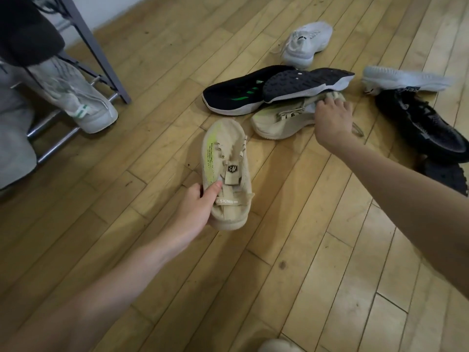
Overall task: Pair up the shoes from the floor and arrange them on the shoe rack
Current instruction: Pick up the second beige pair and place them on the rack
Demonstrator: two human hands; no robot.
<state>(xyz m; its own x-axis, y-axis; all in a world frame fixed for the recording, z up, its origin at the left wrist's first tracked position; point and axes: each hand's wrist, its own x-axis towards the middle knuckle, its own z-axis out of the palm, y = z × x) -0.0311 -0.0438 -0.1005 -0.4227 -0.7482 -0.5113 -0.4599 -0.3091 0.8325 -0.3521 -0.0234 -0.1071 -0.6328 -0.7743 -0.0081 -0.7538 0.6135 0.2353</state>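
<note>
L hand [195, 212] gripping beige shoe [225, 171] heel, R hand [332, 118] grasping its mate [279, 120] in pile

"DESIGNER" on the beige shoe's [226, 174] strap, hexagon logo tag above — small side print (unreadable)

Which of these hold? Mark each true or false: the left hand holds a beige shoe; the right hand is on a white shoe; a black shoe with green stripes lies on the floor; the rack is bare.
1. The left hand holds a beige shoe. True.
2. The right hand is on a white shoe. False: it reaches onto the second beige shoe, partly under an overturned dark-soled shoe.
3. A black shoe with green stripes lies on the floor. True.
4. The rack is bare. False: a pale shoe already rests on it.
</note>
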